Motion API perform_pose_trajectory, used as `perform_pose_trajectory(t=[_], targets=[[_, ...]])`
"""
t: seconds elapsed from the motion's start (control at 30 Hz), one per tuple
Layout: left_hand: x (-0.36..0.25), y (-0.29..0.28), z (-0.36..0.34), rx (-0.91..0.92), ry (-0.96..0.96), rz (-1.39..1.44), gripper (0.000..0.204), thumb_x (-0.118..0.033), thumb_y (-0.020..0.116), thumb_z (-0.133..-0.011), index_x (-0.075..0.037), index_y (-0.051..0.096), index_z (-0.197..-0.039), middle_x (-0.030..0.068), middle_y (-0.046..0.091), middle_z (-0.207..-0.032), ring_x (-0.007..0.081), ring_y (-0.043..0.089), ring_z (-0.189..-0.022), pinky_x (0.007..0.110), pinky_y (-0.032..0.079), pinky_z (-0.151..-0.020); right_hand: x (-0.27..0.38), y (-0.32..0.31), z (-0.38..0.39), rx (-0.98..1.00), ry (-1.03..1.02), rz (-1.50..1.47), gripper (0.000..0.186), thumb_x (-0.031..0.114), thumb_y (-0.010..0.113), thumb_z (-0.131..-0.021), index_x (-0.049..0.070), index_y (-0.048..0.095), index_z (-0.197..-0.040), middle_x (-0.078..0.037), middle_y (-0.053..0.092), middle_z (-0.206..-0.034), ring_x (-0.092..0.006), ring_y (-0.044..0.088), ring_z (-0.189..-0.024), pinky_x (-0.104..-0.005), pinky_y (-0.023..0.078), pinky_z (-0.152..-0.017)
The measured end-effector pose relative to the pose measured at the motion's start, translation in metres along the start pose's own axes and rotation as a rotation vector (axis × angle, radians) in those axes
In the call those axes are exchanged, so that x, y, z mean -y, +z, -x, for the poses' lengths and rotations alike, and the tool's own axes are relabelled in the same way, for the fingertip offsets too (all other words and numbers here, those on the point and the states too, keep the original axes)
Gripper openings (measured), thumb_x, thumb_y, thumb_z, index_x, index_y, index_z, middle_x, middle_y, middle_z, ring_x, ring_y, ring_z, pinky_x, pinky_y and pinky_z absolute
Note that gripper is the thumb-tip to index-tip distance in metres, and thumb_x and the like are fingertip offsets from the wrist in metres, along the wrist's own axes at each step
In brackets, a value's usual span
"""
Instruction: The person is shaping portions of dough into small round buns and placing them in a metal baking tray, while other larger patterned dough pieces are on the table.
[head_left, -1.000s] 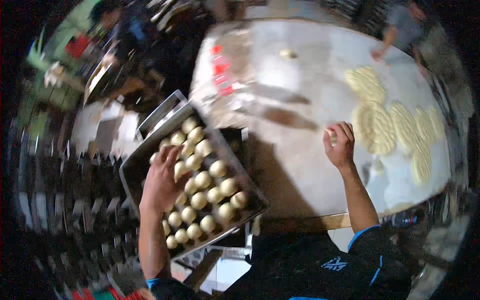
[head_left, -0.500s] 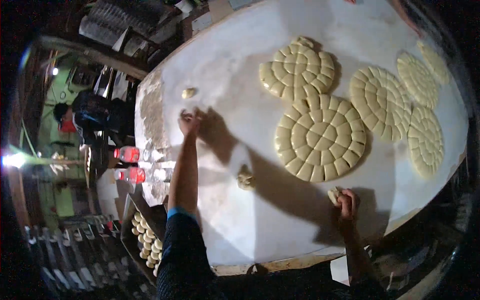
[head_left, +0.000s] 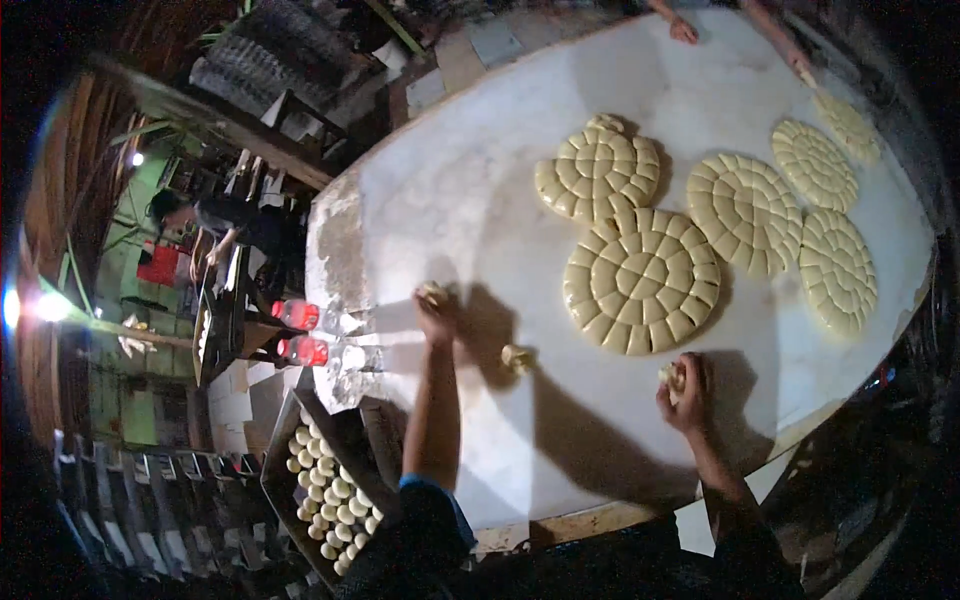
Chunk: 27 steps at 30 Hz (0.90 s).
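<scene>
Over the left part of the white table my left hand (head_left: pixel 436 322) is closed around a small dough piece (head_left: pixel 433 292). My right hand (head_left: pixel 688 398), also closed, grips another dough piece (head_left: pixel 671 377) near the front of the table. Between the two hands lies a loose dough lump (head_left: pixel 516 359). Just beyond my right hand is a big round slab of dough (head_left: pixel 642 278), cut into rings of wedges. A smaller cut dough round (head_left: pixel 600 172) touches its far side, with another cut round (head_left: pixel 745 214) to its right.
More cut dough rounds (head_left: pixel 838 270) lie at the right. Another person's hands (head_left: pixel 683 31) reach over the far edge, one near the farthest round. Red-labelled bottles (head_left: pixel 302 350) stand at the left edge, by a tray (head_left: pixel 282 436) of dough balls. A person (head_left: pixel 235 222) works farther left.
My left hand has taken the dough piece that lay on the table beyond it and come nearer and to the right. My right hand keeps its dough. The view has shifted, showing more tray.
</scene>
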<state>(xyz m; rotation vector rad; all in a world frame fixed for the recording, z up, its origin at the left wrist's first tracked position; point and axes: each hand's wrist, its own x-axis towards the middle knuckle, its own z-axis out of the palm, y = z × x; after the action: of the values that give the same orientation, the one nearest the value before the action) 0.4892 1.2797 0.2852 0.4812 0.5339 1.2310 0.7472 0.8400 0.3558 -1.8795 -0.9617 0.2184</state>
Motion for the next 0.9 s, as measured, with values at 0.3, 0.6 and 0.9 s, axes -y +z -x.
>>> perform_pose_trajectory(t=[0.3, 0.6, 0.9], targets=[[0.018, 0.02, 0.334, 0.191, -0.02, -0.605, 0.034, -0.035, 0.043, -0.102, -0.006, 0.05, -0.085, 0.0007, 0.044, -0.068, 0.0116, 0.044, -0.064, 0.028, 0.038, -0.059, -0.015, 0.036, 0.029, -0.195, -0.127, 0.322, 0.028, 0.004, 0.055, -0.086, 0.002, 0.047, -0.112, -0.02, 0.053, -0.104, -0.034, 0.054, -0.098, -0.0411, 0.048, -0.072], [-0.045, 0.003, 0.398, 0.222, 0.08, -0.991, 0.029, -0.028, 0.042, -0.1, -0.002, 0.05, -0.09, 0.0106, 0.047, -0.071, 0.0253, 0.045, -0.064, 0.035, 0.041, -0.065, 0.067, -0.001, 0.068, 0.132, 0.067, -0.072, 0.014, 0.02, 0.051, -0.095, 0.006, 0.048, -0.094, -0.009, 0.051, -0.082, -0.018, 0.048, -0.07, -0.034, 0.042, -0.064], [-0.052, -0.007, 0.346, 0.265, 0.567, -1.992, 0.048, -0.037, 0.078, -0.061, -0.01, 0.06, -0.097, 0.0175, 0.045, -0.112, 0.0383, 0.041, -0.101, 0.05, 0.035, -0.086, 0.018, -0.014, 0.044, 0.326, -0.726, 0.463, 0.009, 0.007, 0.053, -0.08, 0.0, 0.048, -0.082, -0.02, 0.046, -0.087, -0.0396, 0.043, -0.084, -0.05, 0.036, -0.075]])
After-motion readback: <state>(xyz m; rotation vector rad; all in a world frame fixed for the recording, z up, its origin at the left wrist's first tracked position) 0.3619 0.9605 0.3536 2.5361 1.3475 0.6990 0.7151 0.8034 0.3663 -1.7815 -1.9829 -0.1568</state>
